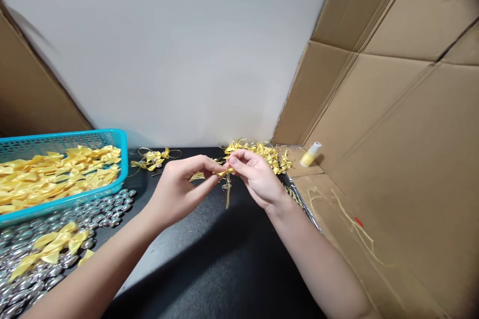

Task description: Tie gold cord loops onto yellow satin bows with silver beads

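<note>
Above the middle of the black table [194, 249], my left hand [187, 179] and my right hand [254, 174] meet at the fingertips. Both pinch a small yellow ribbon bow [225, 172], mostly covered by the fingers. A thin gold cord [228, 198] hangs down from it. Beside the cord is a small shiny piece [226, 187], too small to make out clearly. Just behind my right hand lies a heap of yellow bows with gold cords [275, 155]. Several gold cords [197, 176] lie behind my left hand's fingers.
At left stands a blue plastic basket [121, 159] of yellow bows. Many silver beads [108, 212] lie before it, with loose bows [60, 241] on top. A small corded bow group [155, 158] lies farther back. Cardboard [404, 159] walls the right side, near a yellow thread spool [310, 154].
</note>
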A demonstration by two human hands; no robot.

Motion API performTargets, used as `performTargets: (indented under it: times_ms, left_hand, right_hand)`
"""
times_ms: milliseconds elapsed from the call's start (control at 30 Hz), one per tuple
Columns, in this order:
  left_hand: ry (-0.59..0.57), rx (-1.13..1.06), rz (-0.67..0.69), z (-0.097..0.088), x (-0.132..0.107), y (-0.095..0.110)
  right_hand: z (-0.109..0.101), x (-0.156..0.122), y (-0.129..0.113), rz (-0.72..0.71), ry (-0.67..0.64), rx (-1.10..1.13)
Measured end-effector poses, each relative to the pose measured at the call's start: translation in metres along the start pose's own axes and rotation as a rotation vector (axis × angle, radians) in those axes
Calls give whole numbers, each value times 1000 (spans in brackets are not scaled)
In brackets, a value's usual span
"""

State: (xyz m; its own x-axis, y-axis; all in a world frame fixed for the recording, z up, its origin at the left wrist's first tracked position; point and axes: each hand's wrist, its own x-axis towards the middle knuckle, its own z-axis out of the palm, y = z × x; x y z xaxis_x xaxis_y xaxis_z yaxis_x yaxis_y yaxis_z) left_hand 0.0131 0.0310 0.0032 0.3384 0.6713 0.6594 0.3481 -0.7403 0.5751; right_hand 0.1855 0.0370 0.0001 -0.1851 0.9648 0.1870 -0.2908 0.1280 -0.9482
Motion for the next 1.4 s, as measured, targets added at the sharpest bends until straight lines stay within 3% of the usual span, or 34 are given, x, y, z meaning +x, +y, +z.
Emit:
performTargets:
  times_ms: [167, 333, 533, 767, 1000, 1267, 1400]
  left_hand:
    - [-79, -82, -47, -1, 1, -2]
    - [-177, -79, -11, -5, 4, 3]
    - [-190, -98, -82, -8, 7, -4]
    - [-183, -380, -202, 2, 7, -3]
    - [-155, -630, -458, 17, 0, 2]
    - [-193, -719, -474, 33, -9, 0]
    - [-156, -813, -452, 46, -17, -1]
  right_hand:
    - [3, 1, 3, 49, 26, 29]
    - [-1, 3, -3, 69, 113, 102]
    - [-12, 7, -13, 65, 165, 160]
    - [-15, 4, -16, 189, 80, 202]
    - [-13, 1, -20, 152, 24, 274]
    - [-8, -1, -20, 80, 146, 207]
    - [-7, 1, -17, 95, 154, 206]
